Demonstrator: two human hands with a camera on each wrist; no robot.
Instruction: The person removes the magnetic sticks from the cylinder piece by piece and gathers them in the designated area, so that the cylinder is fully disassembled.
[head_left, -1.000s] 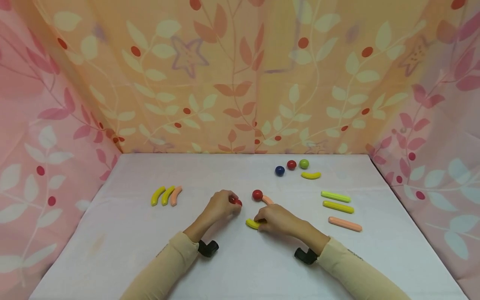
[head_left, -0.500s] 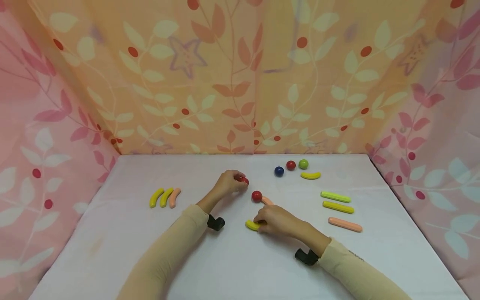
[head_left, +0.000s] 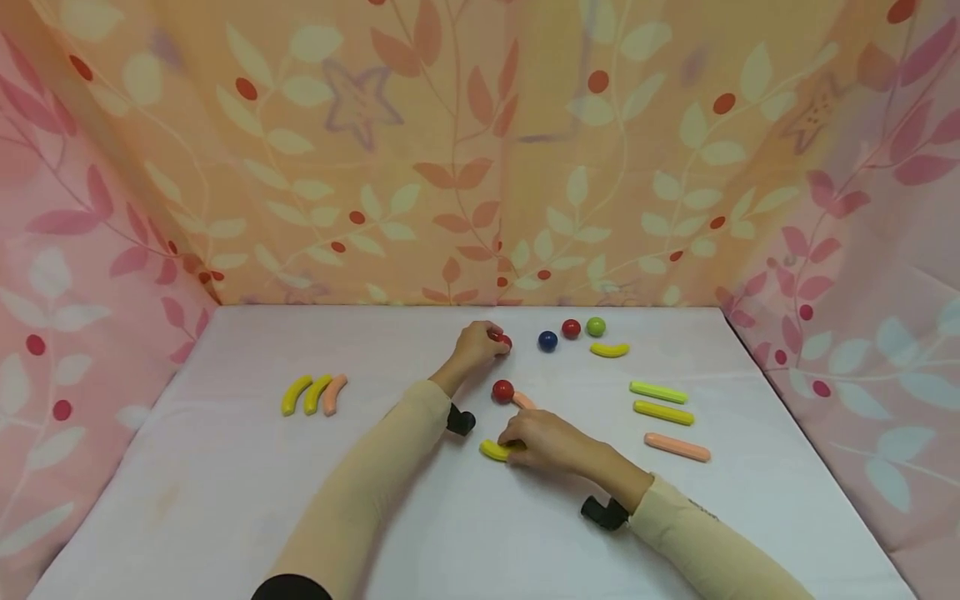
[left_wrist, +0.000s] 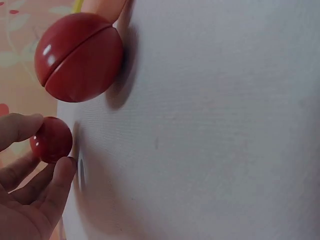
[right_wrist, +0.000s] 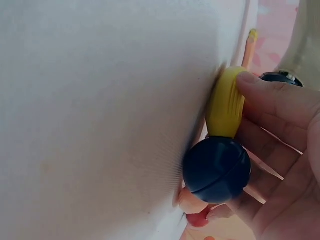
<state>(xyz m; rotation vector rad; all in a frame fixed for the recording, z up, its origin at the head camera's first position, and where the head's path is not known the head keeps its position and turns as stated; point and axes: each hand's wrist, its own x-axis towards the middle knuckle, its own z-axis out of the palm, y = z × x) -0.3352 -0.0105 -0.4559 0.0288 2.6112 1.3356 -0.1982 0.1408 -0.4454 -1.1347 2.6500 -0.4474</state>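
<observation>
My left hand [head_left: 477,347] pinches a glossy red ball [left_wrist: 51,140] between thumb and fingers, near the table's back edge and left of a blue ball [head_left: 548,341]. Close to the left wrist camera lies a grooved red ball [left_wrist: 79,57], touching a peach curved piece [head_left: 523,401]. My right hand [head_left: 549,442] pinches a yellow curved piece [right_wrist: 226,102] low at the table's middle, its thumb on the piece's side. Against that piece's end sits a dark blue ball [right_wrist: 217,170], which the hand hides in the head view. Fingers lie behind both.
A red ball [head_left: 571,329], a green ball [head_left: 596,327] and a yellow curved piece [head_left: 610,350] lie at the back. Straight green [head_left: 658,392], yellow [head_left: 663,412] and peach sticks [head_left: 677,447] lie right. Three curved pieces [head_left: 315,394] lie left. Patterned cloth [head_left: 465,167] walls the back and sides.
My left hand has carried its red ball away from me and to the right, up near the blue ball. The right hand keeps its hold in place. The head view has shifted slightly.
</observation>
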